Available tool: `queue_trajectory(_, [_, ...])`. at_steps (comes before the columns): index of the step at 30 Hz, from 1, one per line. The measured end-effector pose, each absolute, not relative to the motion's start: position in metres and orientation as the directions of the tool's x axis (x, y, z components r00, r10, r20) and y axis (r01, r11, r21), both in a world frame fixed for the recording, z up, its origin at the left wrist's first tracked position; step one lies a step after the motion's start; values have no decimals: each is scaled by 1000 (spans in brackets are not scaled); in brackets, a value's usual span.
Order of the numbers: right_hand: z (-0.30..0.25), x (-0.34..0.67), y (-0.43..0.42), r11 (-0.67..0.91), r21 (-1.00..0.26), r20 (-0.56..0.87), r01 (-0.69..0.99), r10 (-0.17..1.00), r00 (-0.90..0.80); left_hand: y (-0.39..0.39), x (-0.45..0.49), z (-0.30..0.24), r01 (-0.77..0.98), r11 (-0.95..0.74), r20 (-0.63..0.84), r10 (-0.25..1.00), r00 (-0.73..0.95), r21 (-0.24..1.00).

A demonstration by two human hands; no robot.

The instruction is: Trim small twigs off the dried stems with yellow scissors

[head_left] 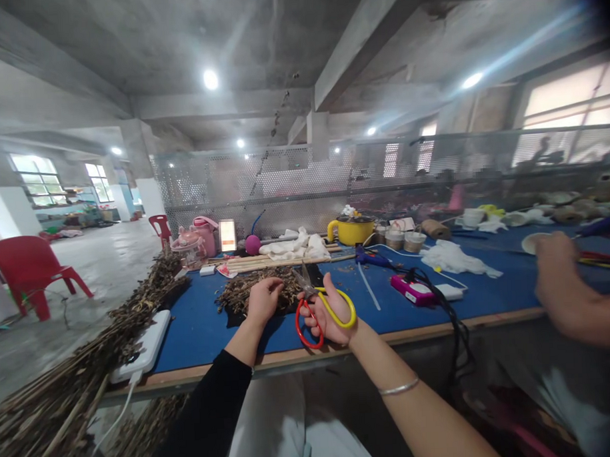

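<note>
My right hand (332, 313) is closed around scissors (322, 308) with one yellow and one red handle loop; the blades point up and left toward a pile of dry brown twigs (247, 290) on the blue tabletop (198, 325). My left hand (262, 300), in a black sleeve, rests curled on the near edge of that twig pile, its fingers pressed onto the stems. A silver bangle sits on my right wrist.
A long bundle of dry stalks (90, 369) hangs off the table's left end beside a white power bank (146, 344). A pink device (412, 290) with a black cable, a yellow pot (356, 229), white cloths and another person's hand (561, 279) lie to the right. A red chair (31, 268) stands left.
</note>
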State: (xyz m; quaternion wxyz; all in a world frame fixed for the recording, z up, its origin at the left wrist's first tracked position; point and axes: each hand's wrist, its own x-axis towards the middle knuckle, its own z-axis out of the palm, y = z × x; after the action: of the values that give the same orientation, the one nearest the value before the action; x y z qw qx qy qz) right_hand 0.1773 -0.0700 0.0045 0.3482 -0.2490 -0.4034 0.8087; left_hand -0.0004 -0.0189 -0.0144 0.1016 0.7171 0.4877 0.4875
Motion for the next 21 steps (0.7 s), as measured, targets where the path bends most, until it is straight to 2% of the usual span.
queue_trajectory(9, [-10,174,-59,-413,-793,-182,-447,862,-474,-18,-1,-15,701,-512,610,781,138,497])
queue_trajectory(21, [-14,174,-55,-469,-721,-220,-510,853,-473,-17,-1,-14,748,-471,583,800,140,467])
